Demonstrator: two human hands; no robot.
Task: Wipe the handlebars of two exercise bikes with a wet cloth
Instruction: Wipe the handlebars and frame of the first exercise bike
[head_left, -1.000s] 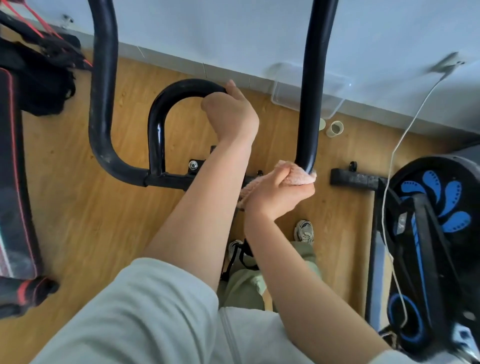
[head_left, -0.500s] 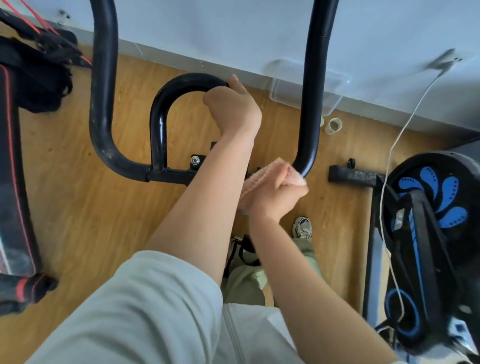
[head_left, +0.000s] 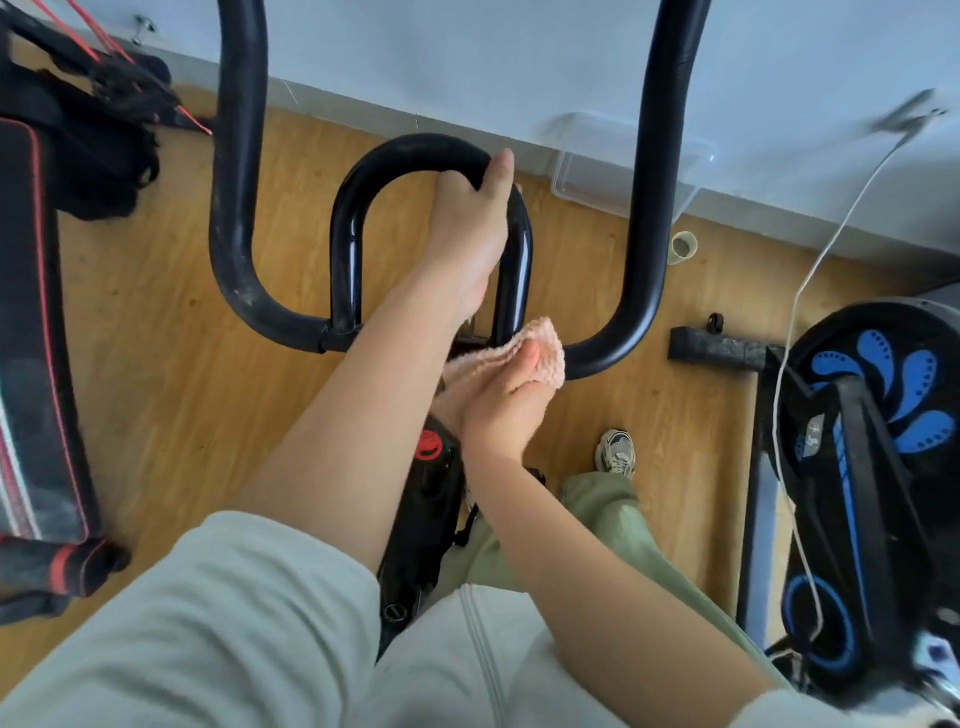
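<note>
Black tubular handlebars (head_left: 236, 208) of the bike in front of me rise on both sides, with an inner loop bar (head_left: 358, 192) between them. My left hand (head_left: 470, 218) grips the right upper part of that loop. My right hand (head_left: 511, 400) is shut on a pink fluffy cloth (head_left: 545, 351), pressed on the low cross section where the right outer bar (head_left: 649, 208) curves in. A second bike (head_left: 878, 467), black with blue patterns, stands at the right.
Wooden floor (head_left: 171, 389) below, white wall at the top. A clear plastic box (head_left: 613, 171) and a tape roll (head_left: 683, 247) lie by the wall. Black and red gear (head_left: 41, 338) fills the left. A white cable (head_left: 810, 270) hangs over the second bike.
My right hand with the cloth has slid down off the right outer bar's bend and leftward onto the low cross section. My left hand stays on the inner loop.
</note>
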